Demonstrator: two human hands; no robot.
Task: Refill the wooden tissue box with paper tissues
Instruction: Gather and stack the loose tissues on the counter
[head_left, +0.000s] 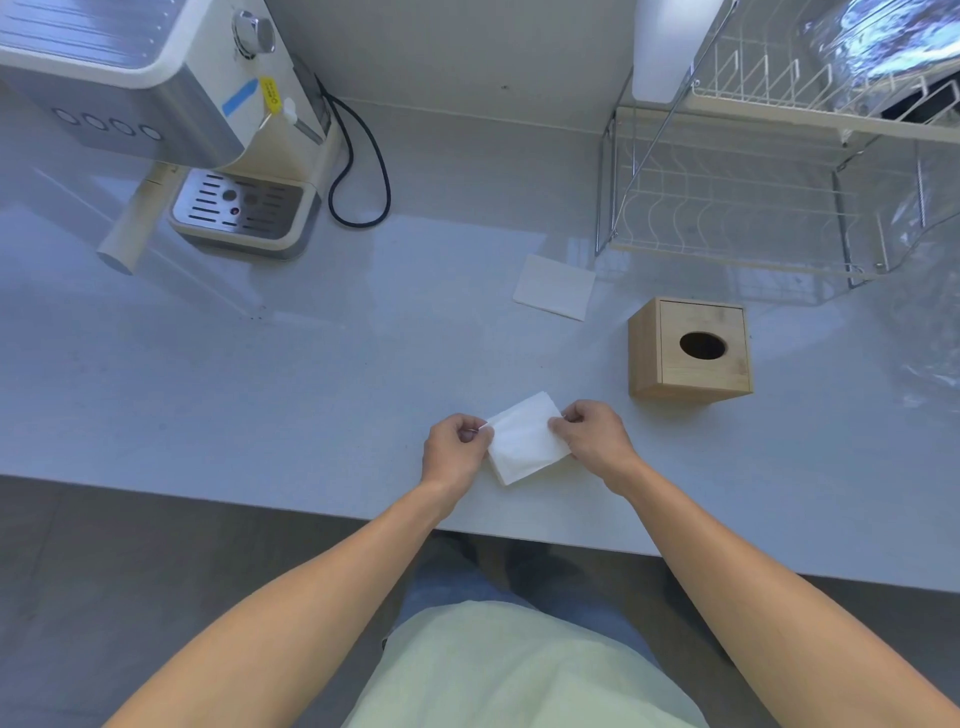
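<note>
**A:** So we've got the stack of paper tissues (527, 441) pinched at both ends: left hand (454, 449) closed on its left corner, right hand (592, 441) closed on the right edge. It sits low over the bench (311, 389), close to the near edge. The wooden tissue box (688, 348) stands apart to the right, further back, hole side facing us.

**B:** My worry is that pinch. Fingertips only on a soft stack, so if we pull outward the top sheets likely peel off or tear, and the rest fans out.

**A:** And we're right by the bench's front edge (anything that slips toward us goes to the floor).

**B:** Also, stuffing a wad through that oval hole looks like a bad plan. It'd bunch up. We can't tell from here which panel opens.

**A:** Room's fine though. Open bench to the left and between us and the box. The loose flat sheet (555, 286) lies behind, near the dish rack (727, 208), and the coffee machine (208, 130) is well away.

**B:** Just mind the rack legs if we swing the box backward.
</note>
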